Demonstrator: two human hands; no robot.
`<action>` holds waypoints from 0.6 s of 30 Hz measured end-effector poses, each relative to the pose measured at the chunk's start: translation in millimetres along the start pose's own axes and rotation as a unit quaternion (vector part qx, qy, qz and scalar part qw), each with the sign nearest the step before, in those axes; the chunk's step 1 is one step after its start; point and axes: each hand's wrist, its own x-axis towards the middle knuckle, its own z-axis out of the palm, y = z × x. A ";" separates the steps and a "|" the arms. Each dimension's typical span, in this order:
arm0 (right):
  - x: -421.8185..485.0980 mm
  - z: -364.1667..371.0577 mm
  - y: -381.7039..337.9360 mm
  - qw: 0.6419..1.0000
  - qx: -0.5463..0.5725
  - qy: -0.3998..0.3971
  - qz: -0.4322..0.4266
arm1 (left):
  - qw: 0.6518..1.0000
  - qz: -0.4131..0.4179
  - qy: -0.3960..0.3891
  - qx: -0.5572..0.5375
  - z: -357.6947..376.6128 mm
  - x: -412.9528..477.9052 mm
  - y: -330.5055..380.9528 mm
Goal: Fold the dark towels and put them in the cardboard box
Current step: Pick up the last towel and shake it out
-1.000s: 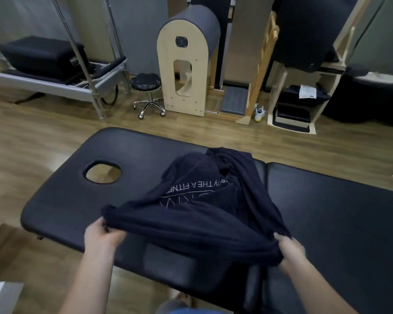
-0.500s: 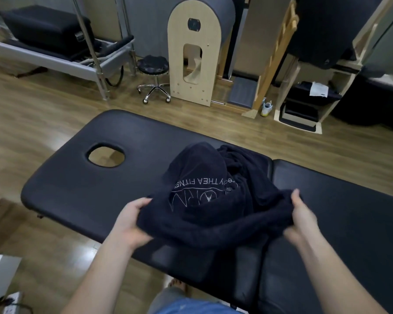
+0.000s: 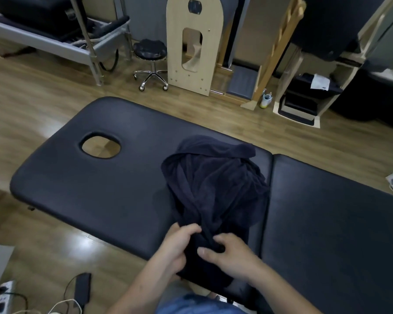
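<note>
The person's forearms [image 3: 143, 283] are bare, and blue denim [image 3: 197, 304] covers the lap.

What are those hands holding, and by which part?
The left hand and right hand both grip the dark towel by its bunched near end, close together, at the near edge of the padded table.

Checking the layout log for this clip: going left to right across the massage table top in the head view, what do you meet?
Face hole → dark towel, bunched → seam between the cushions → right cushion.
</note>
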 end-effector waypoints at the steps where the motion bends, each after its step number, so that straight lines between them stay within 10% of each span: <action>1: 3.8 -4.3 -0.6 0.999 0.016 0.041 0.005 | 1.000 0.021 -0.008 0.011 2.0 0.8 2.1; 8: 27.1 -42.6 -41.8 0.976 0.126 0.174 -0.024 | 0.948 0.173 -0.152 0.218 16.5 -9.6 14.5; 18: 6.6 -58.4 -46.4 0.927 0.370 -0.002 0.061 | 0.988 0.073 -0.097 -0.095 21.7 -10.6 21.8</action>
